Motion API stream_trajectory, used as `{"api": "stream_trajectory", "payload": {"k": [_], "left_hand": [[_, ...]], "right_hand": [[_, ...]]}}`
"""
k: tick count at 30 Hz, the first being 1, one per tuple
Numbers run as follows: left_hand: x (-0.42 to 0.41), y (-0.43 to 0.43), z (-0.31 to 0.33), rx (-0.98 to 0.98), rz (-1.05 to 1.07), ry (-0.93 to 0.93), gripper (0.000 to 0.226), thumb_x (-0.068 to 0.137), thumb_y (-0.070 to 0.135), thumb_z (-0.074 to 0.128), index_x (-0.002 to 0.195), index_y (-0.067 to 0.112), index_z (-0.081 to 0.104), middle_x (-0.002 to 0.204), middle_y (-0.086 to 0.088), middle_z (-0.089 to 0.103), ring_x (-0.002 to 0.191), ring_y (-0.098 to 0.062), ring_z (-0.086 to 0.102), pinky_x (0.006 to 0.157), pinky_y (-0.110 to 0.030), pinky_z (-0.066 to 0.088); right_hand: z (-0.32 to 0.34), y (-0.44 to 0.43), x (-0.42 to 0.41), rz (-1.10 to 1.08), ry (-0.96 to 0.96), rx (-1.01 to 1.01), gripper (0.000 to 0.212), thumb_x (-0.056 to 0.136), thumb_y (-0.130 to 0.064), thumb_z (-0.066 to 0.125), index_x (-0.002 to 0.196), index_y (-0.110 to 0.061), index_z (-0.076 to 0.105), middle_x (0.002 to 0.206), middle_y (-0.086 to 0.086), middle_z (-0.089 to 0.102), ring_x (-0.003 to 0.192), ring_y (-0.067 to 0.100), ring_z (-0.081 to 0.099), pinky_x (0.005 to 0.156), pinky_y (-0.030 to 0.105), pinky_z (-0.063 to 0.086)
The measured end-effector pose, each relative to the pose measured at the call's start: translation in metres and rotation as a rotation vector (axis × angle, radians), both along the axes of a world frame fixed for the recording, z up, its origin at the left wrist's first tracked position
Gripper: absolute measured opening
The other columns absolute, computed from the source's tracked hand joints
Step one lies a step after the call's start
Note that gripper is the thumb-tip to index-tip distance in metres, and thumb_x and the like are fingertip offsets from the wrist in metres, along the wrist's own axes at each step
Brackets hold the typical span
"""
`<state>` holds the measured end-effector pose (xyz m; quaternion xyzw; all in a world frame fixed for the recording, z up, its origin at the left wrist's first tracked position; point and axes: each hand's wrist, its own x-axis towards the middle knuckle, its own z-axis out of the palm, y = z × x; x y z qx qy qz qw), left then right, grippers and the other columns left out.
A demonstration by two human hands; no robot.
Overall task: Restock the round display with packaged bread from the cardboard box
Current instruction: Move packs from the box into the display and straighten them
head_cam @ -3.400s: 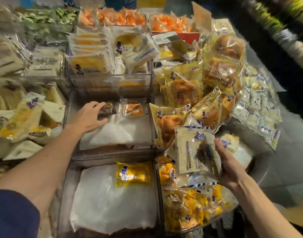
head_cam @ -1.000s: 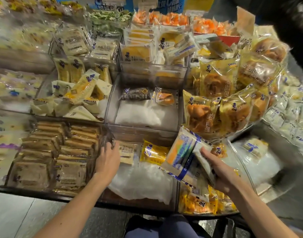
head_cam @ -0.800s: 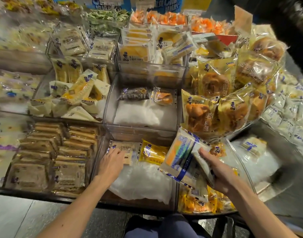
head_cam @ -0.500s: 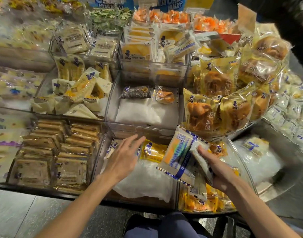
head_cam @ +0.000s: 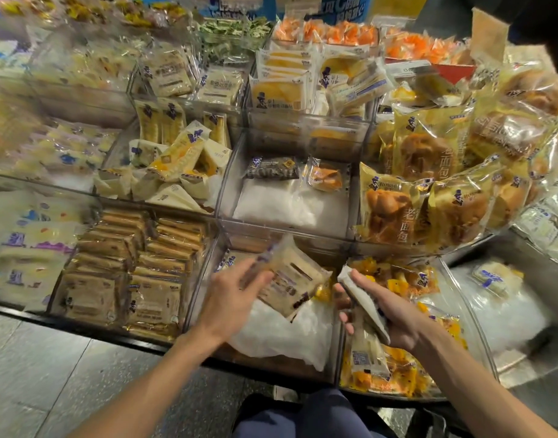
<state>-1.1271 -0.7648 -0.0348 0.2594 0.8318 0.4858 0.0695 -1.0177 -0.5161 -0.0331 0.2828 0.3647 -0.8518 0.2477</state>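
Empty moments earlier, the left hand (head_cam: pixel 233 300) now pinches a pale bread packet (head_cam: pixel 292 279) above the front bin (head_cam: pixel 199 298), just left of the right hand (head_cam: pixel 393 314), whose fingers curl around white packets (head_cam: pixel 364 306). Yellow bags (head_cam: pixel 394 213) behind read "老面包" (a dark wrapper (head_cam: pixel 273 172) reads "HORSH").

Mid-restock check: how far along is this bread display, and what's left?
Done: the brown sandwich stacks and bun packs look full. In hand: the left hand holds a pale packet over the front bin; the right hand grips white packets. Left: the front bin and middle bin show mostly white padding, few packets.
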Motion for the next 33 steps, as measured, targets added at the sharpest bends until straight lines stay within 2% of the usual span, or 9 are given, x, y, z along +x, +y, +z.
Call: {"api": "stream_trajectory", "payload": {"k": [2, 7, 11, 15, 18, 24, 28, 31, 33], "left_hand": [[-0.019, -0.008, -0.004, 0.041, 0.148, -0.255, 0.015, 0.094, 0.024, 0.065, 0.098, 0.039, 0.063, 0.094, 0.014, 0.072, 0.082, 0.001, 0.069, 0.071, -0.023, 0.058], [-0.063, -0.018, -0.034, -0.051, 0.390, -0.367, 0.023, 0.095, 0.024, 0.066, 0.077, 0.034, 0.056, 0.079, 0.014, 0.061, 0.084, -0.017, 0.063, 0.070, -0.031, 0.050], [-0.074, -0.015, -0.063, -0.226, 0.505, -0.394, 0.008, 0.098, 0.024, 0.062, 0.101, 0.022, 0.055, 0.084, 0.006, 0.056, 0.085, -0.021, 0.057, 0.076, -0.031, 0.047], [-0.068, -0.010, -0.083, -0.578, 0.430, 0.040, 0.034, 0.099, 0.022, 0.055, 0.131, 0.019, 0.045, 0.099, -0.005, 0.058, 0.073, -0.025, 0.062, 0.058, -0.035, 0.047], [-0.064, -0.008, -0.093, -0.931, 0.275, 0.373, 0.027, 0.099, 0.019, 0.052, 0.125, 0.016, 0.054, 0.109, -0.011, 0.053, 0.087, -0.030, 0.061, 0.061, -0.036, 0.050], [-0.059, -0.007, -0.101, -1.247, 0.181, 0.450, 0.021, 0.098, 0.027, 0.047, 0.110, 0.021, 0.063, 0.119, -0.008, 0.052, 0.109, -0.025, 0.047, 0.086, -0.036, 0.042], [-0.056, 0.009, -0.080, -0.899, 0.192, 0.335, 0.021, 0.098, 0.026, 0.053, 0.112, 0.018, 0.067, 0.114, -0.006, 0.053, 0.099, -0.020, 0.053, 0.083, -0.032, 0.046], [-0.018, 0.045, -0.032, -0.251, -0.014, -0.194, 0.029, 0.097, 0.045, 0.055, 0.112, 0.023, 0.067, 0.111, 0.002, 0.059, 0.093, -0.009, 0.061, 0.075, -0.019, 0.051], [0.016, 0.067, -0.005, -0.125, -0.241, -0.426, 0.046, 0.089, 0.063, 0.055, 0.121, 0.030, 0.060, 0.118, 0.007, 0.061, 0.099, -0.005, 0.063, 0.073, -0.013, 0.049]], "right_hand": [[-0.006, 0.003, -0.002, -0.066, -0.032, -0.001, 0.058, 0.056, -0.043, 0.095, 0.093, -0.005, 0.071, 0.078, 0.012, 0.059, 0.064, 0.025, 0.062, 0.055, 0.036, 0.057], [-0.005, 0.002, -0.008, -0.154, -0.065, 0.016, 0.043, 0.083, -0.048, 0.070, 0.096, -0.007, 0.064, 0.079, 0.010, 0.062, 0.063, 0.024, 0.061, 0.057, 0.036, 0.056], [-0.003, -0.001, -0.009, -0.211, -0.059, -0.024, 0.043, 0.085, -0.049, 0.067, 0.097, -0.008, 0.065, 0.079, 0.008, 0.061, 0.065, 0.022, 0.060, 0.058, 0.036, 0.056], [-0.001, -0.004, -0.010, -0.289, 0.020, -0.134, 0.060, 0.060, -0.046, 0.092, 0.098, -0.009, 0.065, 0.081, 0.008, 0.057, 0.063, 0.022, 0.061, 0.059, 0.035, 0.057], [0.003, -0.006, -0.011, -0.343, 0.053, -0.183, 0.058, 0.067, -0.047, 0.087, 0.104, -0.009, 0.063, 0.086, 0.008, 0.055, 0.067, 0.023, 0.060, 0.061, 0.036, 0.056], [0.007, -0.007, -0.008, -0.405, 0.028, -0.148, 0.058, 0.087, -0.059, 0.056, 0.113, -0.007, 0.064, 0.094, 0.015, 0.064, 0.075, 0.027, 0.062, 0.068, 0.039, 0.056], [0.003, -0.007, -0.007, -0.420, 0.024, -0.080, 0.057, 0.086, -0.058, 0.059, 0.114, -0.008, 0.064, 0.104, 0.018, 0.067, 0.084, 0.031, 0.065, 0.079, 0.044, 0.054], [-0.004, -0.006, -0.008, -0.478, -0.013, 0.021, 0.056, 0.083, -0.058, 0.065, 0.115, -0.012, 0.066, 0.115, 0.019, 0.068, 0.096, 0.033, 0.068, 0.094, 0.048, 0.051], [-0.006, -0.008, -0.009, -0.505, -0.020, 0.076, 0.057, 0.084, -0.061, 0.063, 0.115, -0.012, 0.066, 0.121, 0.019, 0.068, 0.104, 0.032, 0.066, 0.101, 0.049, 0.049]]}}
